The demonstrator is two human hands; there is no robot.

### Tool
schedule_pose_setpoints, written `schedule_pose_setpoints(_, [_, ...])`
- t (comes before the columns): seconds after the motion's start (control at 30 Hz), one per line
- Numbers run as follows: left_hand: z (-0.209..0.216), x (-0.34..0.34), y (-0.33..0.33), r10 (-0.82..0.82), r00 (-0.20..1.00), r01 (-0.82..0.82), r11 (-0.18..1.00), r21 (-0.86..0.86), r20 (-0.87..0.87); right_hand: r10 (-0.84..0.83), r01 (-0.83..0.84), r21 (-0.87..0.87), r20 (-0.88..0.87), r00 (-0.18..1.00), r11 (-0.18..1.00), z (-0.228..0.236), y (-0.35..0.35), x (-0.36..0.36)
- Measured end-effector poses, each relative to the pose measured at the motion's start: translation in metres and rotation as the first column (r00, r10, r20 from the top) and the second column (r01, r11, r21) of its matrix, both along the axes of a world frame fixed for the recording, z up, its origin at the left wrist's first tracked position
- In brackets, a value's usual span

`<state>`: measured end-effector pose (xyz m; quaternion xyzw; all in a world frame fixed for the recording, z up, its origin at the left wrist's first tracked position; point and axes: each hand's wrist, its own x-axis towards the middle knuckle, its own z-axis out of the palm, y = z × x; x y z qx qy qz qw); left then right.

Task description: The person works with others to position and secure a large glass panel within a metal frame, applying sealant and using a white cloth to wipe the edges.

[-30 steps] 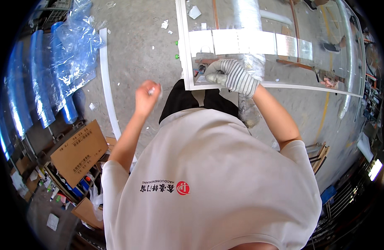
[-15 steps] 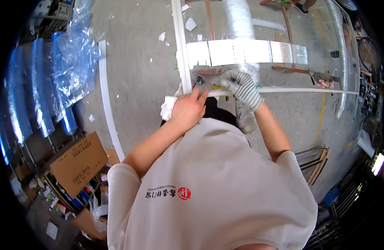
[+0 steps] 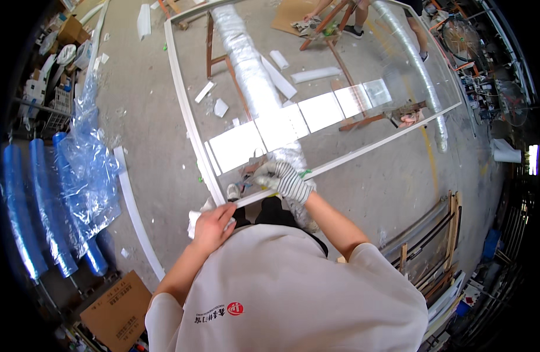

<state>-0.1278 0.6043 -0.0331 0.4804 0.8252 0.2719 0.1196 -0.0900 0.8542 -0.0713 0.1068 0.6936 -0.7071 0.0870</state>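
Note:
My left hand point(image 3: 215, 227) is bare, its fingers stretched over the near left corner of a white frame point(image 3: 347, 156) around a large clear glass pane point(image 3: 340, 132). A crumpled white cloth point(image 3: 195, 223) shows at its outer side; whether the palm holds it is hidden. My right hand point(image 3: 284, 179), in a grey striped work glove, is over the pane by the near edge. Its fingers are drawn together in a pinch, and what they hold, if anything, cannot be made out. Yellow and green bits lie beside this hand at the frame.
Foil-wrapped padded supports point(image 3: 246, 70) and brown wooden stands point(image 3: 210, 47) show through the glass. Blue film rolls point(image 3: 17, 205) stand at left, above a cardboard box point(image 3: 117, 311). Another person's leg point(image 3: 418, 32) is at the far right. Wood and metal lengths point(image 3: 440, 234) lean nearby.
My view has turned and shifted, so more of the pane and its far edge shows. Both hands remain at the frame's near left corner; the right stays pinched.

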Motion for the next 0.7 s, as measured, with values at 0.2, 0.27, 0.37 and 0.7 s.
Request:
schedule_pose_setpoints(0.2, [0.001, -0.009, -0.040, -0.200, 0.976, 0.193, 0.978, -0.074, -0.091, 0.054, -0.053, 0.182, 0.001, 0.999, 0.982, -0.004, 0.002, -0.001])
schedule_pose_setpoints(0.27, [-0.005, -0.013, -0.065, -0.180, 0.983, 0.155, 0.931, -0.332, -0.045, 0.030, -0.008, 0.174, -0.127, 0.991, 0.985, -0.025, 0.002, 0.001])
schedule_pose_setpoints(0.37, [-0.005, -0.013, -0.080, -0.051, 0.997, 0.015, 0.840, -0.542, -0.051, 0.021, 0.003, 0.166, -0.138, 0.990, 0.986, -0.035, 0.002, 0.001])
schedule_pose_setpoints(0.7, [0.014, 0.002, 0.002, 0.101, 0.983, -0.035, 0.923, -0.384, 0.153, -0.046, 0.047, 0.030, -0.048, 0.998, 0.998, -0.022, -0.001, -0.001])
